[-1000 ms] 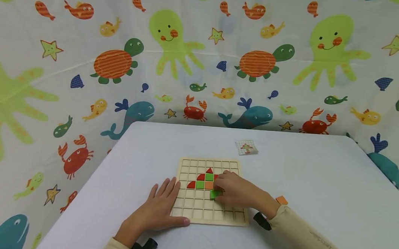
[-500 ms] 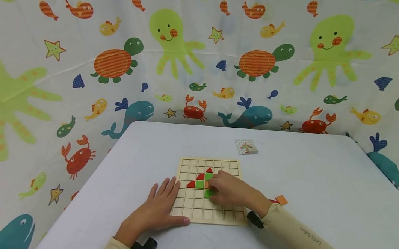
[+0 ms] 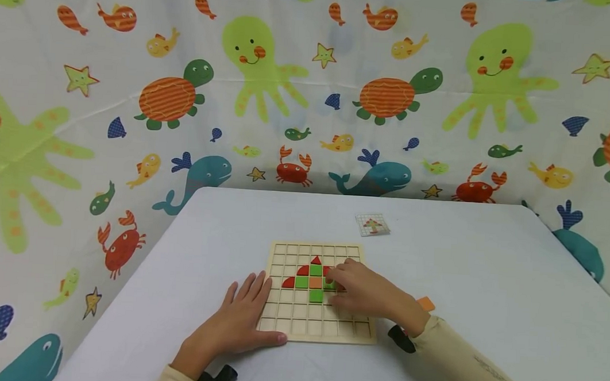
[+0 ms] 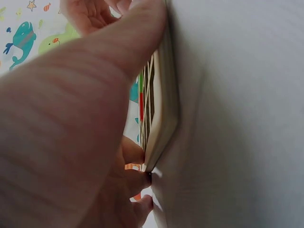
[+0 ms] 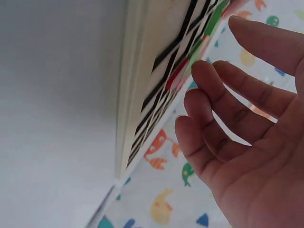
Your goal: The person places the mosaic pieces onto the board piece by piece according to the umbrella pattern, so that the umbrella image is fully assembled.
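A wooden grid board [image 3: 298,322] lies on the white table, seen edge-on in both wrist views. On it, a green square [image 3: 316,296] sits in the cell below an orange square [image 3: 315,282]. Green squares and rounded red pieces [image 3: 288,282] flank them, with a red triangle [image 3: 316,260] on top. My left hand [image 3: 238,319] rests at the board's left edge, fingers straight, thumb along the front corner. Over the pattern's right side hovers my right hand [image 3: 364,288], hiding part of it. In the right wrist view its fingers curve loosely, the thumb apart, nothing between them.
A small picture card [image 3: 372,224] with a similar pattern lies beyond the board. A loose orange square [image 3: 425,304] lies right of the board, partly behind the right wrist. A cloth printed with sea animals [image 3: 272,120] hangs behind the table.
The right hand slid the green square left into the cell below the orange square, let go, and drew back to the right. The left hand stays at the board's edge.
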Tool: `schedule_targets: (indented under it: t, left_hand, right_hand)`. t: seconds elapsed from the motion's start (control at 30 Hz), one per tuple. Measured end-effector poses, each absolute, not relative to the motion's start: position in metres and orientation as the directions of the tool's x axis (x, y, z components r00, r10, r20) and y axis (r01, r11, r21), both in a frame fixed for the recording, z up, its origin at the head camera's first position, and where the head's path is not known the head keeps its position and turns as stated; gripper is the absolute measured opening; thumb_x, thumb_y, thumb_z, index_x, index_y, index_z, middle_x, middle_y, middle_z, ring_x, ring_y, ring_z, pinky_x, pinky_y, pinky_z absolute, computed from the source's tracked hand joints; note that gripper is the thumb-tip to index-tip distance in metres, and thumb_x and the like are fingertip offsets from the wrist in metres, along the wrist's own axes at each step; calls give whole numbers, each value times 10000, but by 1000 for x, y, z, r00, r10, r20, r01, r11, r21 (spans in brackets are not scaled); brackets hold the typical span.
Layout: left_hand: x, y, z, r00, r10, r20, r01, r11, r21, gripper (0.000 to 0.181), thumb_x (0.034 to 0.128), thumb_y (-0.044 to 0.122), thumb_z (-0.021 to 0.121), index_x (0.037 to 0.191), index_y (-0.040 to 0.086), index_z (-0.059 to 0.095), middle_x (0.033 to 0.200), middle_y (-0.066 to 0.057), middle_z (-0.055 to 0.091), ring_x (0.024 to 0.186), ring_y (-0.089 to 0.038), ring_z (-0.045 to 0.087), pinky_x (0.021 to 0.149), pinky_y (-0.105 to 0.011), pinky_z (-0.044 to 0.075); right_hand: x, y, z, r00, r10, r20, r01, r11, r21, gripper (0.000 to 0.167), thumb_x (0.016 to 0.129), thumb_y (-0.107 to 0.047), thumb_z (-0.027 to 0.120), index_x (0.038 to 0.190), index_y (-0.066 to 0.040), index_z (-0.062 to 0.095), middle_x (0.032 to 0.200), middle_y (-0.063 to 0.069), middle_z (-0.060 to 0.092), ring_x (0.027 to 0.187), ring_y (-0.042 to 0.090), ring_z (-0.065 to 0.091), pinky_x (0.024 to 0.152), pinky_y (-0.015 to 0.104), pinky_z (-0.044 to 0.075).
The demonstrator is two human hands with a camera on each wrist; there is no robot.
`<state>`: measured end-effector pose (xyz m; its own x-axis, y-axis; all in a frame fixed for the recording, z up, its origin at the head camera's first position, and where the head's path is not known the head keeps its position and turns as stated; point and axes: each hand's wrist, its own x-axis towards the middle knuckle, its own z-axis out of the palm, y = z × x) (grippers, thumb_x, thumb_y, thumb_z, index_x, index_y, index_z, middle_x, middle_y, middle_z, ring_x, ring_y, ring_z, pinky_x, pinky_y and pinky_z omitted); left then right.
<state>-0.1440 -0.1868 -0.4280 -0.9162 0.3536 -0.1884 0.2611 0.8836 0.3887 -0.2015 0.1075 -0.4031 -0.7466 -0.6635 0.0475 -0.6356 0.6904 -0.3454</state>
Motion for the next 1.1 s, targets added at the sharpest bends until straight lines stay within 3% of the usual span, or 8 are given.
schedule_targets:
  t: [0.3, 0.4, 0.57, 0.67, 0.9, 1.1]
  left_hand:
    - [-144, -190, -429, -920, 343, -187, 256, 891, 375, 1271, 803, 754, 783, 1682, -7, 268, 1762, -205, 177, 1626, -418, 92, 1260, -675, 34]
    - [-144, -192, -428, -923, 341, -181, 258, 893, 368, 1267, 805, 747, 787, 1682, -5, 268, 1763, -201, 177, 1628, -409, 91, 1261, -670, 33]
    - [-145, -189, -430, -915, 361, -180, 274, 883, 380, 1263, 812, 759, 769, 1678, -14, 272, 1761, -211, 175, 1625, -424, 90, 1258, -679, 34]
    - [-145, -188, -431, -911, 367, -185, 277, 881, 383, 1262, 817, 771, 755, 1678, -14, 271, 1760, -216, 174, 1623, -432, 94, 1257, -683, 40]
    - [-145, -189, -427, -909, 368, -194, 277, 883, 378, 1252, 829, 759, 758, 1685, -5, 256, 1766, -200, 166, 1629, -406, 89, 1263, -665, 34]
    - [-145, -190, -426, -909, 371, -191, 278, 879, 387, 1256, 830, 747, 768, 1681, -19, 252, 1762, -214, 165, 1625, -421, 91, 1261, -667, 31]
  right_hand:
    - [-192, 148, -398, -789, -606, 103, -595, 712, -372, 260, 957, -199, 840, 1185, -101, 760, 1126, -21, 724, 1085, 193, 568, 935, 413, 563]
    - [-190, 148, -398, -745, -657, 118, -648, 668, -366, 254, 988, -208, 805, 1216, -103, 772, 1195, -6, 732, 1154, 224, 574, 990, 451, 538]
    - [-186, 137, -403, -610, -782, 131, -771, 547, -325, 279, 1042, -244, 736, 1288, -118, 770, 1325, -18, 723, 1262, 250, 562, 1059, 511, 468]
    - [-183, 130, -407, -576, -810, 113, -793, 519, -319, 272, 1048, -247, 729, 1292, -137, 776, 1347, -39, 721, 1284, 259, 556, 1080, 523, 451]
    - [-179, 127, -408, -596, -799, 82, -777, 547, -311, 313, 1040, -236, 731, 1334, -131, 760, 1410, -5, 694, 1352, 311, 536, 1120, 556, 432]
    - [-173, 153, -400, -733, -680, 24, -643, 680, -353, 545, 1019, -271, 766, 1514, -106, 609, 1621, 132, 495, 1482, 395, 431, 1187, 627, 349]
